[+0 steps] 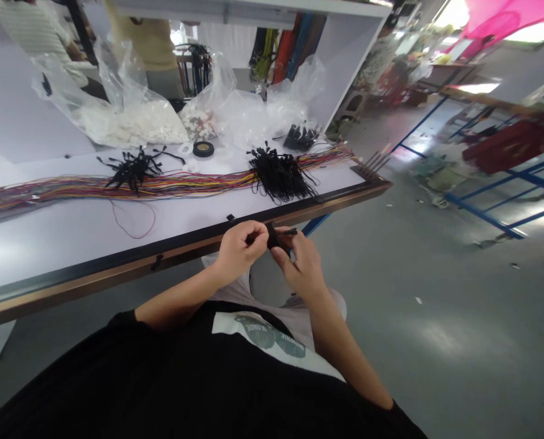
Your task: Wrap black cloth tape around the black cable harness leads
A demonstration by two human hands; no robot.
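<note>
Over my lap, just off the bench's front edge, my two hands work close together on a small black piece [272,236]. My left hand [240,251] is closed, thumb and fingertips pinched at the piece's left side. My right hand [303,262] grips it from the right, and a thin dark end sticks out past those fingers. Its exact kind is too small to make out. On the bench beyond lie a heap of black cable leads [278,174] and a smaller bunch of black leads [134,169], both on a long bundle of coloured wires [198,182].
Clear plastic bags of white parts [130,125] stand at the back, beside a roll of black tape [203,149]. The bench's brown front rail [189,249] runs below the wires. Blue-framed tables [486,207] stand to the right; a person [150,46] is behind the shelf.
</note>
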